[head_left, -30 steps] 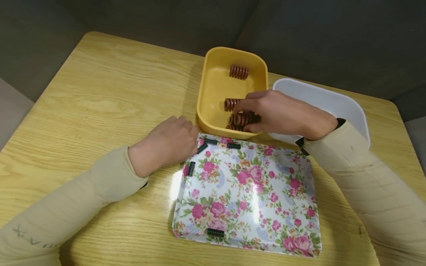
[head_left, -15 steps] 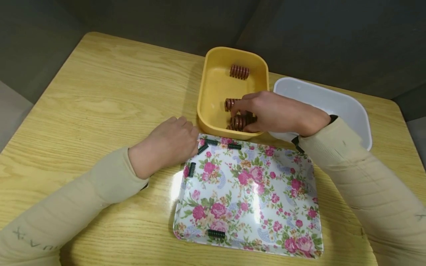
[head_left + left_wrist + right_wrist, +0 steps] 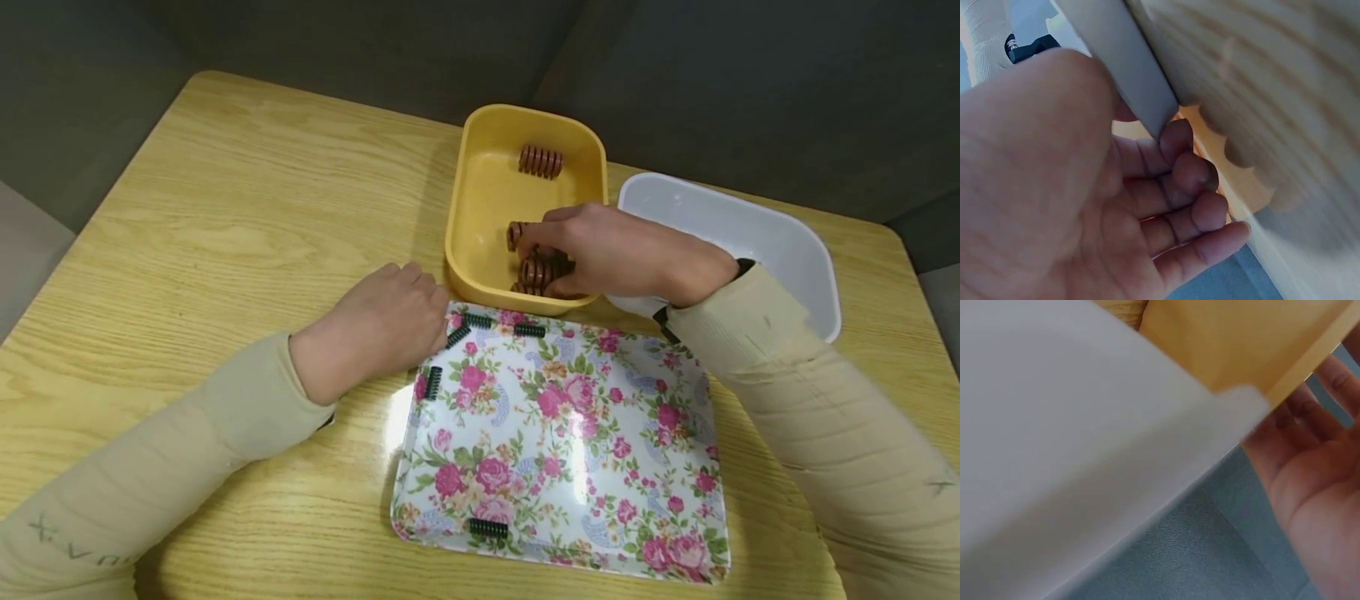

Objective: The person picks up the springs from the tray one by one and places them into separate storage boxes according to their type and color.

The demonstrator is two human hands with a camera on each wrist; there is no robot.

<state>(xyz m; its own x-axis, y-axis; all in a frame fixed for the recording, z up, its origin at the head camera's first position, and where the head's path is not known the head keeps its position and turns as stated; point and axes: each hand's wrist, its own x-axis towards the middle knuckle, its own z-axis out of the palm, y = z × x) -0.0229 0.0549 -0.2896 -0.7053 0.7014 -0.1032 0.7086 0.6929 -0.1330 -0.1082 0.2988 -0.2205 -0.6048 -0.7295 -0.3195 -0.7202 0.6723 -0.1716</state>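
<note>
In the head view, my left hand (image 3: 378,329) holds the upper left corner of a floral tray (image 3: 600,383). The left wrist view shows its fingers (image 3: 1200,172) curled at the tray's edge. My right hand (image 3: 618,250) reaches down into a yellow bin (image 3: 491,187), its index finger and thumb around a brown coil spring (image 3: 536,272). More brown springs lie close by, partly hidden under that hand. One brown coil spring (image 3: 541,162) lies apart at the bin's far end. The right wrist view sees the right palm (image 3: 1322,494) beyond the bin wall, fingertips hidden.
Several small dark green springs (image 3: 489,528) lie along the tray's left, top and bottom edges. A white bin (image 3: 798,258) stands right of the yellow one, beneath my right forearm. All rest on a wood-grain table (image 3: 247,200) with a dark partition (image 3: 360,50) behind.
My right hand has shifted slightly left within the yellow bin, and the brown spring at its fingers has moved left with it. The left hand stays at the tray corner.
</note>
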